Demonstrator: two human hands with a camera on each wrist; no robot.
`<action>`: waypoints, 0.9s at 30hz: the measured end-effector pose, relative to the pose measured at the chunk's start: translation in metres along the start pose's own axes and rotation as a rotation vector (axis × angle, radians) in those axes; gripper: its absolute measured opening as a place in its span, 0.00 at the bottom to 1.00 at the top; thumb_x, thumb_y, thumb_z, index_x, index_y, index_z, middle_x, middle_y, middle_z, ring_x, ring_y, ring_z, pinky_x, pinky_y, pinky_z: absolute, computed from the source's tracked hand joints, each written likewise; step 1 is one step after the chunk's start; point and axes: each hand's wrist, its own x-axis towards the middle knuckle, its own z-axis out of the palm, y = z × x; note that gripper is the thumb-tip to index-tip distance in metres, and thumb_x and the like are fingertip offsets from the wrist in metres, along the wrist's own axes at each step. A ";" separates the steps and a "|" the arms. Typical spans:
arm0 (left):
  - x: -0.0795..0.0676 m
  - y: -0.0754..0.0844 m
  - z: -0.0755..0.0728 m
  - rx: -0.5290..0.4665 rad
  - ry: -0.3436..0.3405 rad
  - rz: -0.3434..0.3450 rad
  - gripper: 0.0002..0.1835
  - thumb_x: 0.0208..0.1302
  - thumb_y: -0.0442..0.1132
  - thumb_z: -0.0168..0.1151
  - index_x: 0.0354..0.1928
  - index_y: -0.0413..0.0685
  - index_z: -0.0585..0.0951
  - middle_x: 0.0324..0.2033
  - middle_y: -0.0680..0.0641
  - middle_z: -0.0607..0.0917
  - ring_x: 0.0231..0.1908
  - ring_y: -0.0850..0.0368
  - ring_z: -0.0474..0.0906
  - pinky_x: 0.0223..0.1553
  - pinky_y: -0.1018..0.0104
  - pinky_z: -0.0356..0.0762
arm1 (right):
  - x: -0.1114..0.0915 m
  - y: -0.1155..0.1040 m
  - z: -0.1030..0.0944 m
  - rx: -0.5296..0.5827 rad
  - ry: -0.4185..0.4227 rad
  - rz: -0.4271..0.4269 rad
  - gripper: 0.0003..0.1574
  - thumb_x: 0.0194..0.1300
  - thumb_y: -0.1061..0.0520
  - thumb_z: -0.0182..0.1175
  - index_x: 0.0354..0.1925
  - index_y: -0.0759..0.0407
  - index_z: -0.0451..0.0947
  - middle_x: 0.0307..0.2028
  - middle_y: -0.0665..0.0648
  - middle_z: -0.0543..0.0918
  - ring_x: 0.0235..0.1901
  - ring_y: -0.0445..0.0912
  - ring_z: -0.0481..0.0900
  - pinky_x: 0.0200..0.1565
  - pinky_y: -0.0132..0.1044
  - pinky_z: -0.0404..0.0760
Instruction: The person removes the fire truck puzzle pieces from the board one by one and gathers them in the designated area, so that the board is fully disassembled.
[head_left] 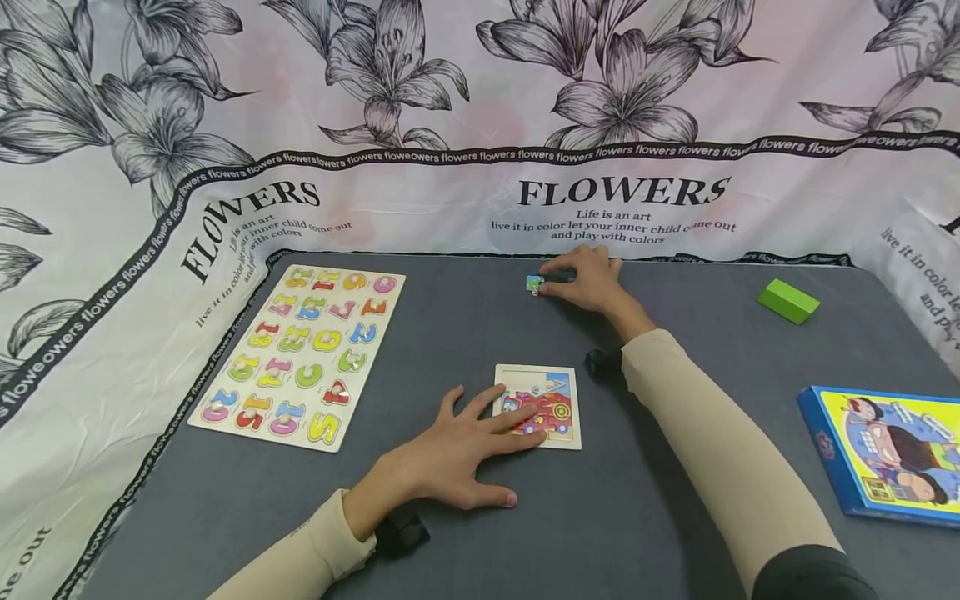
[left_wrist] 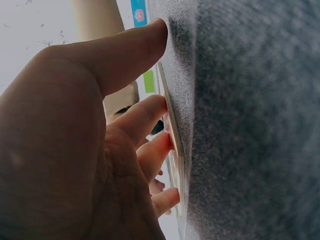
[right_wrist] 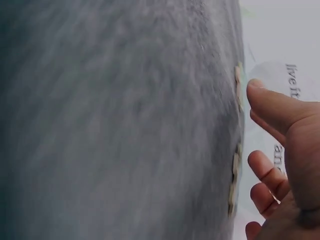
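My left hand (head_left: pixel 465 458) lies with spread fingers over a small wooden jigsaw board (head_left: pixel 576 417), fingertips on its left part and thumb on the cloth. The board carries a red vehicle picture, with a pale patch near the top. In the left wrist view, the fingertips (left_wrist: pixel 162 145) meet the board's face. At the far middle of the table, my right hand (head_left: pixel 592 279) reaches over small jigsaw pieces. Thumb and index finger stand apart beside a green and blue piece (head_left: pixel 534 284). In the right wrist view, flat wooden pieces (right_wrist: pixel 234 180) lie below the fingers.
A number puzzle board (head_left: pixel 300 358) lies on the left. At the right are a green block (head_left: pixel 788 301) and a blue and yellow picture box (head_left: pixel 892 454). A flowered cloth (head_left: pixel 420 200) hangs behind the grey table (head_left: pixel 450 317).
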 end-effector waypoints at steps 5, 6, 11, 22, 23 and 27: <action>0.003 0.000 0.000 0.017 0.007 0.008 0.41 0.65 0.67 0.62 0.77 0.77 0.60 0.81 0.62 0.52 0.82 0.45 0.40 0.71 0.25 0.38 | -0.022 0.015 -0.014 0.084 0.076 -0.075 0.21 0.68 0.51 0.68 0.56 0.56 0.85 0.55 0.67 0.78 0.53 0.64 0.66 0.54 0.64 0.56; 0.003 0.000 -0.001 0.018 0.007 0.008 0.41 0.64 0.67 0.62 0.77 0.77 0.60 0.81 0.62 0.52 0.82 0.45 0.40 0.71 0.26 0.38 | -0.028 0.018 -0.016 0.094 0.087 -0.097 0.20 0.68 0.53 0.67 0.56 0.57 0.85 0.53 0.68 0.79 0.51 0.63 0.68 0.53 0.62 0.59; 0.003 0.000 -0.003 0.016 0.014 0.012 0.41 0.65 0.66 0.62 0.77 0.75 0.61 0.81 0.61 0.53 0.82 0.44 0.40 0.71 0.25 0.38 | -0.062 0.022 -0.023 0.162 0.061 -0.161 0.17 0.68 0.59 0.67 0.53 0.61 0.85 0.45 0.64 0.81 0.43 0.54 0.74 0.47 0.49 0.70; 0.000 0.001 -0.006 0.012 0.008 -0.002 0.41 0.65 0.66 0.63 0.78 0.73 0.61 0.81 0.61 0.52 0.82 0.44 0.39 0.71 0.24 0.37 | -0.112 -0.016 -0.014 0.159 -0.259 -0.328 0.20 0.61 0.54 0.73 0.53 0.47 0.87 0.51 0.53 0.82 0.52 0.49 0.70 0.53 0.49 0.64; 0.000 0.001 -0.006 0.012 0.008 -0.001 0.41 0.65 0.66 0.63 0.78 0.73 0.61 0.81 0.61 0.52 0.82 0.44 0.39 0.71 0.24 0.37 | -0.115 -0.019 -0.013 0.153 -0.276 -0.334 0.21 0.61 0.54 0.73 0.53 0.46 0.87 0.51 0.53 0.82 0.52 0.49 0.69 0.52 0.49 0.62; 0.001 0.003 -0.003 0.006 0.008 0.010 0.41 0.65 0.66 0.62 0.78 0.73 0.61 0.81 0.60 0.52 0.82 0.43 0.39 0.70 0.24 0.37 | -0.123 -0.024 -0.009 0.122 -0.308 -0.342 0.20 0.59 0.56 0.74 0.51 0.41 0.88 0.52 0.53 0.80 0.53 0.49 0.67 0.51 0.50 0.58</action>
